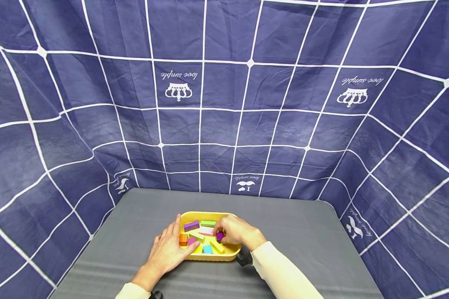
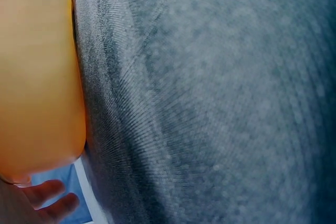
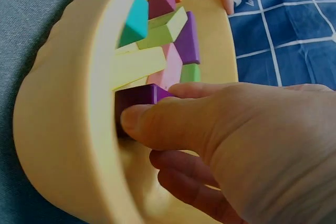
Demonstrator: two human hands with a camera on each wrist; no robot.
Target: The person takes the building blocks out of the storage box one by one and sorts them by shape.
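A yellow tray [image 1: 209,257] holds several coloured blocks. Inside its right part, my right hand [image 1: 236,229] pinches a dark purple block [image 3: 137,98] between thumb and fingers; the block is low in the tray. My left hand [image 1: 168,249] rests against the tray's left end, fingers straight along the rim and thumb reaching over the near edge. Around the pinched block lie a pale yellow block [image 3: 139,66], a pink block [image 3: 169,66], a green block [image 1: 208,223], a long purple block [image 1: 191,226], a blue block [image 1: 207,249] and an orange block [image 1: 183,239].
The tray stands on a grey cloth-covered table [image 1: 303,241]. A dark blue curtain [image 1: 224,124] with white grid lines hangs behind the table and along both sides. A black band [image 1: 244,258] is on the right wrist.
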